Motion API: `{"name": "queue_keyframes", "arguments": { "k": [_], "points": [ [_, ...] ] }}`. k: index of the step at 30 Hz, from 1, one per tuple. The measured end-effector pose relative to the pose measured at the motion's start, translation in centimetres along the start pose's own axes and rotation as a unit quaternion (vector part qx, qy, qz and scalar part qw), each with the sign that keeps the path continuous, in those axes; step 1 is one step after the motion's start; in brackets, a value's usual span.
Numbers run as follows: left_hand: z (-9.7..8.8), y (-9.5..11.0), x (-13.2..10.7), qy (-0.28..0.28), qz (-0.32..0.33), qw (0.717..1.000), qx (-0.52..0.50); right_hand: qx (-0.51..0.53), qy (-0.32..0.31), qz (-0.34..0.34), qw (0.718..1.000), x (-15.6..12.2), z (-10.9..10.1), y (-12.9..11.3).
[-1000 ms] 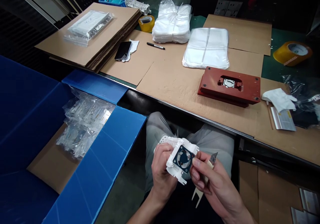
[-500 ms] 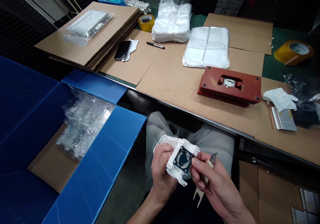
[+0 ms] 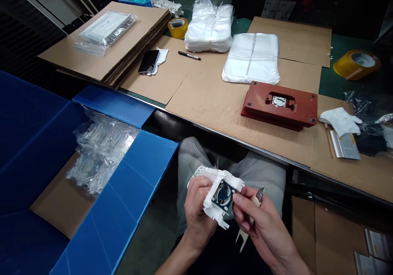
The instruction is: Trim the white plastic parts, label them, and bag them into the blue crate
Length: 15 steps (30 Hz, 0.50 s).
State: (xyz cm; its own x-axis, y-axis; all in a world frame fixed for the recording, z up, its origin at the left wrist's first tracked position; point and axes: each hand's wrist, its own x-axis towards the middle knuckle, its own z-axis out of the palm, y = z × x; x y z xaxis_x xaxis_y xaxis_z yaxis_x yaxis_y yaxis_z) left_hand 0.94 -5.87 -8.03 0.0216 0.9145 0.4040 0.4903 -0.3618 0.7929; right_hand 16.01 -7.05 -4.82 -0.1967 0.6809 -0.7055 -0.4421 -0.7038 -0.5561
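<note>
My left hand point(image 3: 199, 209) is closed around a white plastic housing point(image 3: 219, 219) held above my lap. Set in the end facing me is a dark square plate point(image 3: 220, 193) with a round, fan-like cut-out and screws at its corners. In my right hand point(image 3: 260, 221) lies a craft knife point(image 3: 257, 199) with a beige handle; its blade points up, and the forked lower end sticks out below my fingers. The right thumb and fingertips also touch the right edge of the housing. Clear film seems to lie on the housing behind the plate.
A blue box point(image 3: 123, 193) with several bagged parts point(image 3: 104, 152) stands at left. On the cardboard-covered table point(image 3: 196, 94) are a red fixture point(image 3: 260, 113), stacked white bags point(image 3: 251, 57), a phone point(image 3: 149, 62), a pen point(image 3: 189, 55), tape point(image 3: 356, 64) and a white glove point(image 3: 340, 120).
The whole view has shifted slightly, with the scene sliding a little left. Both hands keep their holds; the housing looks barely turned.
</note>
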Motion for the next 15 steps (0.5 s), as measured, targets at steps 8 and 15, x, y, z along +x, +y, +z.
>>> {"name": "queue_keyframes", "arguments": {
  "k": [8, 15],
  "points": [
    [-0.2, -0.1, 0.2, -0.009, -0.023, 0.999, -0.028, 0.000, 0.013, -0.024, 1.000, 0.2, -0.3, 0.7],
    [0.9, 0.5, 0.1, -0.060, -0.442, 0.839, -0.313, -0.167, 0.032, -0.200, 0.965, 2.8, -5.7, -0.4]
  ]
}}
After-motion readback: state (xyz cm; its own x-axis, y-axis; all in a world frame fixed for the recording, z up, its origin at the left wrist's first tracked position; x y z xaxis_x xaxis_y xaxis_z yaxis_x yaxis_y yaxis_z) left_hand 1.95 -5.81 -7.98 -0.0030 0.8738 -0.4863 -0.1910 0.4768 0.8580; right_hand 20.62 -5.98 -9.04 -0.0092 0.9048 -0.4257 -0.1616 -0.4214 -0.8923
